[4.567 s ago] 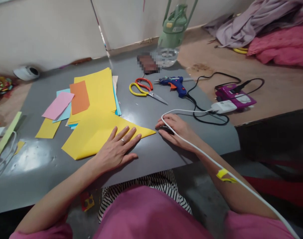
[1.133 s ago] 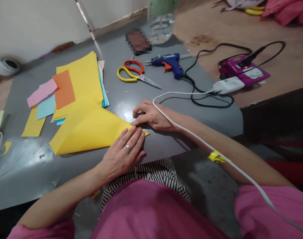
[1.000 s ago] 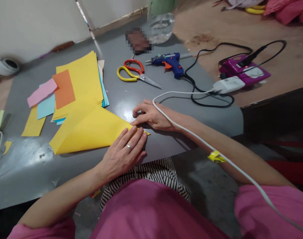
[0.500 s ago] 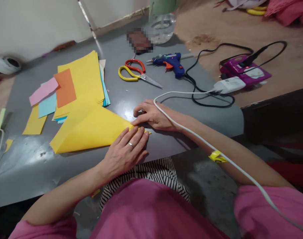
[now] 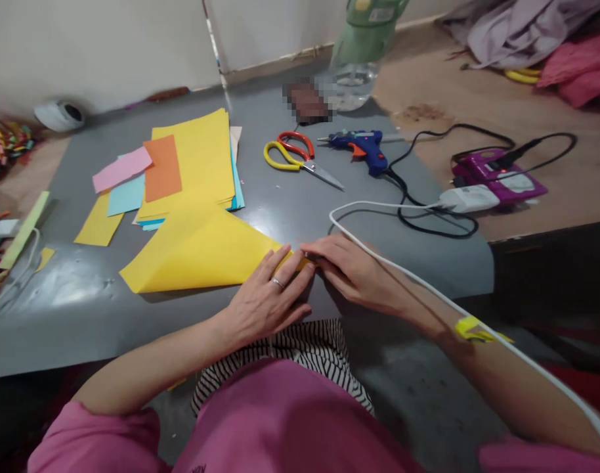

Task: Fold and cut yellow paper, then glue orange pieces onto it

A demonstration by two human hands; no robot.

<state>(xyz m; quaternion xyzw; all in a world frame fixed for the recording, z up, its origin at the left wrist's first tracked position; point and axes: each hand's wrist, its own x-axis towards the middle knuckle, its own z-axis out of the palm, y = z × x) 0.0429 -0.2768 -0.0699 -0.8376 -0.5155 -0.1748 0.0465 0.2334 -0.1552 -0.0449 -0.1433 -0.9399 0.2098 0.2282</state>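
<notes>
Since the frame half a second earlier, the right hand (image 5: 359, 269) had shifted from the far edge of the folded yellow sheet (image 5: 201, 253) to its narrow tip, just beside the left fingertips, and the view had swung. The left hand (image 5: 268, 299) lay flat over the narrow end, fingers slightly spread, gripping nothing. The right hand's fingers were drawn close together at the tip; a small dark spot showed between them, and I could not tell whether they held anything. Working the tip well probably called for steady pressure from the left palm, with the right fingers creasing right to the point without dragging the sheet. The sheet ran from under the left fingers out past that hand's left, its wide end loose; the scissors (image 5: 310, 166) lay beyond both hands
</notes>
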